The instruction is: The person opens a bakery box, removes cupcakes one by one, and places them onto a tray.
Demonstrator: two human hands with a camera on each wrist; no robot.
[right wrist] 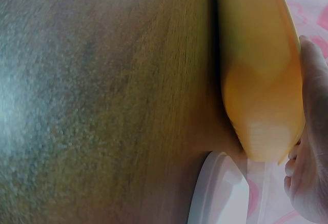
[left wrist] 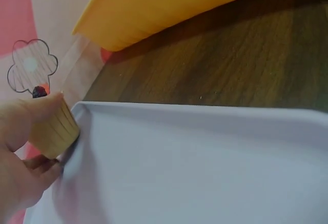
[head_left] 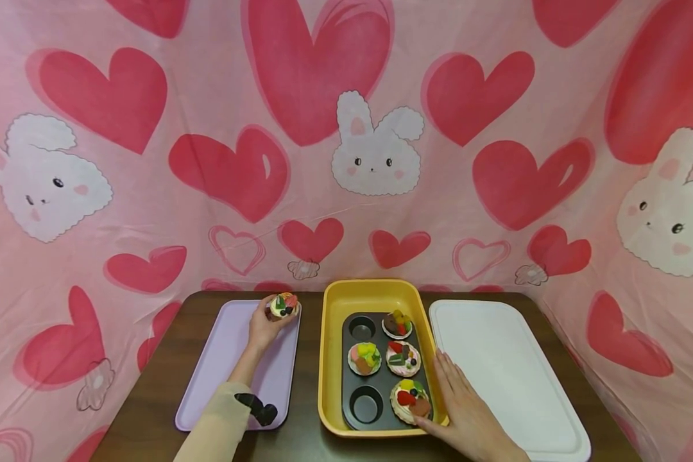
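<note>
Heart-print backdrop (head_left: 355, 215) behind brown table (head_left: 309, 359), yellow tray (head_left: 369, 297)

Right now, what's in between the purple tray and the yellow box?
Just a strip of brown table between the purple tray and the yellow box, with nothing sitting on it. The head view shows that.

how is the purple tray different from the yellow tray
The yellow tray has high walls; the purple tray has a low rim.
The yellow tray holds a pan; at the purple tray's far end, the left hand holds a cake.
Both have rounded corners and sit on the table.
</note>
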